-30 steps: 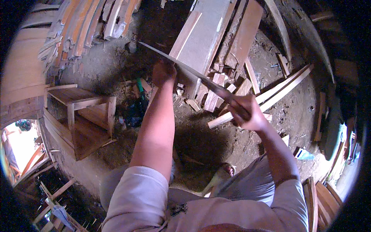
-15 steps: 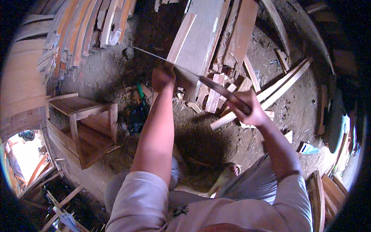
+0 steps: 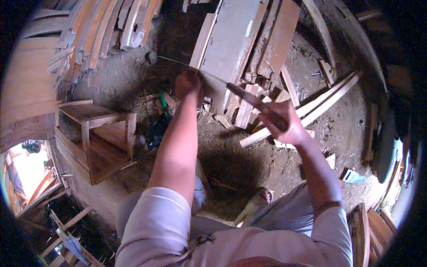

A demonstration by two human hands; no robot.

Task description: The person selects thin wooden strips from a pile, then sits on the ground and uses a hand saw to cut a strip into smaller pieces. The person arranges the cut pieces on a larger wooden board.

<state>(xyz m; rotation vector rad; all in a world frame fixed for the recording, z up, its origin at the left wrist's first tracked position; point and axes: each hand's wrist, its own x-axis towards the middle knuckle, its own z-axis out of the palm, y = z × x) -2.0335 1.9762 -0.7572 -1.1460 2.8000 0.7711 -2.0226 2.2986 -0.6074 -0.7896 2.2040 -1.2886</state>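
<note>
My right hand (image 3: 282, 122) is closed round the brown handle of a handsaw (image 3: 249, 99). The saw's thin blade, seen nearly edge-on, slants up to the left across the end of a wooden strip (image 3: 203, 40). That strip lies along the left side of a wide grey plank (image 3: 231, 38). At the strip's near end, just below the blade, my left hand (image 3: 187, 84) is closed on the strip; its fingers are dark and partly hidden. Whether the teeth are in the wood I cannot tell.
A wooden box-like frame (image 3: 109, 133) stands at left. Stacked boards (image 3: 100, 33) fill the upper left. Offcuts (image 3: 247, 107) lie right of the plank, near long curved strips (image 3: 311, 107). A blue-and-white piece (image 3: 353, 175) lies on the dirt floor at right.
The strip has shifted left against the grey plank and now lies farther over its left edge. The saw and both hands have moved only slightly, with the same grips.
</note>
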